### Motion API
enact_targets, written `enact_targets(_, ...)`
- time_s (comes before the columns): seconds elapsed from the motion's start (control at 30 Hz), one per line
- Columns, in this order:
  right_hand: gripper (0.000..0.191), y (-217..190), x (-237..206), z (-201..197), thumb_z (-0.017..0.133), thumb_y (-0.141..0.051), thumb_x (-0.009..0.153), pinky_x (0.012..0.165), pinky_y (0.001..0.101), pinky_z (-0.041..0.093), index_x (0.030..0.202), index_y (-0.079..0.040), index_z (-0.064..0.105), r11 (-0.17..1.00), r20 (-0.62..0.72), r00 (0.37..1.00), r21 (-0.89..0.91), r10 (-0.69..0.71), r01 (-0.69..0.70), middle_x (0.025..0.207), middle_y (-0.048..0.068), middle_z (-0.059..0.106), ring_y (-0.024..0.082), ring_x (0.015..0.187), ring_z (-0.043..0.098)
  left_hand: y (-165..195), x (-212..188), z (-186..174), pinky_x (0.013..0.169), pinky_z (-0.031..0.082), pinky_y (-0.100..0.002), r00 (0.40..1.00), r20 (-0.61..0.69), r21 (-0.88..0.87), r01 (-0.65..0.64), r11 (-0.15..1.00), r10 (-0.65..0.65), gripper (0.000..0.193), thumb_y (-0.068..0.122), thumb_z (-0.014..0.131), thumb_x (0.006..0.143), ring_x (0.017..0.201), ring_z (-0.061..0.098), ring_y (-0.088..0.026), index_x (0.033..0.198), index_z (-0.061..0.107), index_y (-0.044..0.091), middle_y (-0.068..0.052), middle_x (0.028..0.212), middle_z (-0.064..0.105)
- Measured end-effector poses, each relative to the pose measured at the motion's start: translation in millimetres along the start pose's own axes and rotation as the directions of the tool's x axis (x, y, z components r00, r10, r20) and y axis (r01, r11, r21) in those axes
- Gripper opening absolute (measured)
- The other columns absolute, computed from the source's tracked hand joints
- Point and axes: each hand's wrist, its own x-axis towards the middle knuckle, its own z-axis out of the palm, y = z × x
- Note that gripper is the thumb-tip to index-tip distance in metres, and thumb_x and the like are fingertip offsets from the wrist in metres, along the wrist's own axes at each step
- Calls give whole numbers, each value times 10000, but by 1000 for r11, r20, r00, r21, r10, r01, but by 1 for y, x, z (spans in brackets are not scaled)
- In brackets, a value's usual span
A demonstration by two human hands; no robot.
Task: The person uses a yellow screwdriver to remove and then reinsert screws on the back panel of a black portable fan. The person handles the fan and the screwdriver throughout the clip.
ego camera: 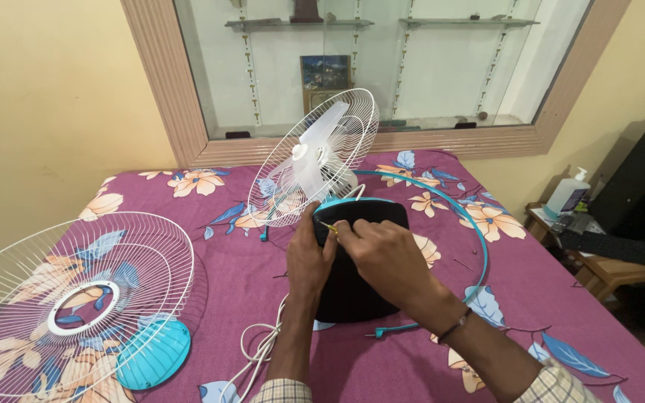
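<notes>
- Right hand (pixel 382 250) is pinched tight around a thin yellow-handled tool (pixel 328 227), the tip pressed at the top edge of the black fan base (pixel 360 287).
- Left hand (pixel 309 257) is wrapped around the left side of that base, thumb up near the tool, gripping it firmly.
- The base lies flat on the bed (pixel 248 261), in the middle of the purple floral bedsheet, right under both hands.
- Just behind the hands, the white fan head (pixel 315 160) tilts up, blades sitting in the rear grille.
- A thin teal ring (pixel 472 224) curves around the right side of the base, lying on the sheet.
- A white power cord (pixel 259 347) loops beside the left wrist.
- Far left, well apart: the loose white front grille (pixel 76 302) lies on the bed, with a round teal cap (pixel 154 354) touching its lower edge.
- Off to the right, a pump bottle (pixel 569 192) stands on a small wooden side table (pixel 606 272).
</notes>
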Motion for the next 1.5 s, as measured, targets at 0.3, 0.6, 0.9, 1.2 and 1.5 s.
enact_targets(0.3, 245, -14, 1, 8, 640, -210, 949, 435, 373, 524, 1049, 0, 717, 995, 2, 995, -6, 101, -101, 658, 94, 668, 261, 493, 669, 6, 0, 0, 712, 563, -490, 1000, -13, 16, 23, 1000, -23, 592, 242, 777, 876, 907, 728, -424, 1384, 530, 66, -249, 1078, 720)
enact_targets(0.6, 274, -34, -9, 24, 611, -298, 995, 442, 410, 533, 824, -90, 662, 913, 49, 916, 69, 398, -401, 603, 91, 671, 289, 496, 677, 12, -1, 3, 657, 575, -478, 996, -77, 78, 38, 996, -32, 592, 452, 728, 920, 848, 743, -406, 1333, 580, 54, -237, 1038, 737)
enact_targets(0.9, 278, -36, -9, 28, 634, -294, 954, 486, 449, 514, 842, -66, 748, 650, 84, 738, 413, 670, -638, 589, 160, 663, 335, 518, 668, 9, -2, 4, 652, 568, -490, 995, -77, 82, 69, 994, -63, 601, 450, 722, 921, 847, 739, -425, 1341, 576, 44, -252, 1037, 734)
enact_targets(1.2, 304, -12, -16, 28, 673, -281, 967, 436, 316, 419, 850, -24, 785, 212, 411, 579, 656, 704, -724, 553, 88, 623, 108, 449, 550, 17, -2, 2, 657, 564, -485, 989, -34, 72, 147, 986, -145, 597, 438, 732, 908, 803, 747, -396, 1341, 576, 58, -234, 1006, 741)
enact_targets(1.5, 169, 1, -26, 6, 761, -167, 902, 515, 252, 586, 1015, -43, 742, 625, -3, 847, 677, 532, -390, 817, 52, 773, 94, 616, 743, 18, 0, 2, 698, 570, -469, 998, -19, 51, 63, 997, -62, 562, 397, 746, 911, 877, 749, -387, 1343, 584, 76, -218, 1047, 743)
